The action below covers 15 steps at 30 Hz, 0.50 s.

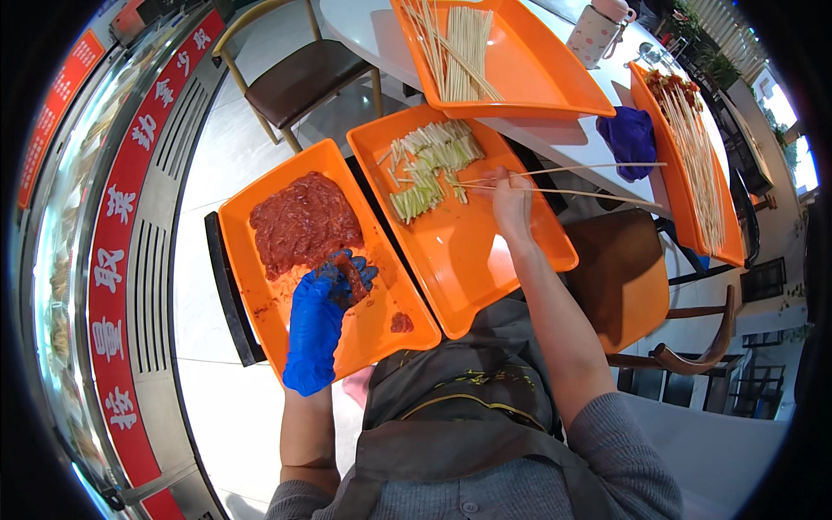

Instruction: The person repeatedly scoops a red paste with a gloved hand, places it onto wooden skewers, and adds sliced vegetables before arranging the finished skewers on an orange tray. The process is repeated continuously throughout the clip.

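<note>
My left hand [318,318], in a blue disposable glove, pinches a strip of raw red meat [352,281] over an orange plastic tray [370,341]. A mound of raw sliced meat [305,221] fills the far part of this tray, and a small scrap of meat [402,322] lies near its front corner. Bare, my right hand [510,198] holds two thin bamboo skewers [585,193] over a second orange tray [461,279]. Their left ends reach to cut pale-green vegetable sticks [448,156], and a few sticks lie at the tips; whether any is pierced I cannot tell.
On a white table [370,26], an orange tray [546,71] holds loose bamboo skewers [468,52]. Farther right are a purple cloth-like bundle [627,140], a tray of loaded skewers [731,227] and a pink-lidded bottle [595,36]. Chairs [305,81] and a display cabinet [123,260] stand around.
</note>
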Available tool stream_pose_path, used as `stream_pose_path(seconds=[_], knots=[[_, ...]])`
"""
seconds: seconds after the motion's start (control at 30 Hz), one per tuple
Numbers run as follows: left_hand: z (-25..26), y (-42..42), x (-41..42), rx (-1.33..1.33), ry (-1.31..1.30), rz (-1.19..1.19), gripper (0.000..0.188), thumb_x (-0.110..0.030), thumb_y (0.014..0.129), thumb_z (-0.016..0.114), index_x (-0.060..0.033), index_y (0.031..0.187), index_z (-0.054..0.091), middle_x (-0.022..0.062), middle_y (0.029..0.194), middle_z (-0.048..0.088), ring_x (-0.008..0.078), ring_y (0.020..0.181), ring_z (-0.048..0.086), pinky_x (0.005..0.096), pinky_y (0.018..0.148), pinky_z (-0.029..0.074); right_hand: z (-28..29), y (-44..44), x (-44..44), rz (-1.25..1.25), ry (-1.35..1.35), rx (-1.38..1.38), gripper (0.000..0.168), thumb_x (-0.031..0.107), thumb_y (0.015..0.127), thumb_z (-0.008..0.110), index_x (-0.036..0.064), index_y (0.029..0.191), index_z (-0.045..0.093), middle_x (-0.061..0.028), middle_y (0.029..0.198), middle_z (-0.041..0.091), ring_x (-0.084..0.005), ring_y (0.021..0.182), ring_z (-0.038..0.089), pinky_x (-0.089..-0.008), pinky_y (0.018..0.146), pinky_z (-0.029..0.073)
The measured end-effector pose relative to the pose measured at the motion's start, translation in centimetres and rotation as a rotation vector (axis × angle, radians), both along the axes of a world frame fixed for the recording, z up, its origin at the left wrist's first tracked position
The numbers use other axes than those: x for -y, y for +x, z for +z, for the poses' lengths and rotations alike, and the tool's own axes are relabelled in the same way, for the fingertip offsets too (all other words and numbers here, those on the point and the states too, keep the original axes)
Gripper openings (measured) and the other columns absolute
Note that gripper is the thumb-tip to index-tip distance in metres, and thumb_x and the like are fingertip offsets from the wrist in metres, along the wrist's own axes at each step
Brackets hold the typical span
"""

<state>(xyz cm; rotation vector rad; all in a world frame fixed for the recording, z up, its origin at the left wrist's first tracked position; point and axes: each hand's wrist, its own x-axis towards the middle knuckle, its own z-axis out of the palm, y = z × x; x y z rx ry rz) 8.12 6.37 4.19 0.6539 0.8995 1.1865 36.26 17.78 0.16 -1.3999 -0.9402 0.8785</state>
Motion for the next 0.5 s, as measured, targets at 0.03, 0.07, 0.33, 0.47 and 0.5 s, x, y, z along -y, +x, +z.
stream_pose_path(seconds=[0.03, 0.07, 0.33, 0.47, 0.5], knots=[[0.0, 0.0, 0.0, 0.001, 0.002, -0.008, 0.041, -0.025, 0.084, 0.046, 0.0032, 0.114, 0.047, 0.0172, 0.106, 0.056, 0.0314, 0.097, 0.056, 0.0384, 0.087, 0.042, 0.1, 0.2, 0.3, -0.007, 0.042, -0.037, 0.035, 0.017, 0.091, 0.037, -0.009, 0.076, 0.055, -0.0131, 0.070, 0.059, -0.0220, 0.063, 0.062, -0.0288, 0.057, 0.049], [0.1, 0.0, 0.0, 0.005, -0.002, -0.023, 0.041, -0.026, 0.085, 0.046, 0.0032, 0.114, 0.046, 0.0176, 0.106, 0.056, 0.0315, 0.098, 0.055, 0.0383, 0.087, 0.042, 0.2, 0.4, 0.5, -0.013, 0.083, -0.075, 0.034, 0.017, 0.091, 0.037, -0.009, 0.076, 0.054, -0.0135, 0.070, 0.059, -0.0224, 0.063, 0.062, -0.0283, 0.058, 0.050], [1.8, 1.2, -0.7, 0.160, -0.190, -0.228, 0.042, -0.028, 0.088, 0.040, 0.0037, 0.115, 0.044, 0.0193, 0.112, 0.052, 0.0293, 0.106, 0.051, 0.0372, 0.089, 0.041, 6.5, 2.4, 5.6, 0.209, 0.050, -0.275, 0.032, 0.020, 0.091, 0.040, -0.008, 0.083, 0.055, -0.0158, 0.074, 0.060, -0.0233, 0.066, 0.063, -0.0275, 0.064, 0.052], [1.4, 2.5, -1.6, 0.209, -0.157, -0.341, 0.043, -0.030, 0.090, 0.039, 0.0031, 0.116, 0.043, 0.0178, 0.115, 0.049, 0.0279, 0.104, 0.050, 0.0378, 0.089, 0.041, 10.9, 1.5, 8.7, 0.407, 0.053, -0.218, 0.031, 0.018, 0.091, 0.041, -0.007, 0.081, 0.056, -0.0137, 0.075, 0.059, -0.0215, 0.070, 0.062, -0.0288, 0.065, 0.052], [1.6, 3.1, -1.7, 0.220, -0.160, -0.367, 0.043, -0.031, 0.091, 0.037, 0.0035, 0.116, 0.043, 0.0183, 0.113, 0.050, 0.0285, 0.102, 0.052, 0.0371, 0.088, 0.042, 11.8, 1.4, 9.5, 0.462, 0.061, -0.159, 0.030, 0.017, 0.091, 0.041, -0.008, 0.081, 0.055, -0.0128, 0.075, 0.059, -0.0217, 0.070, 0.062, -0.0287, 0.066, 0.051]])
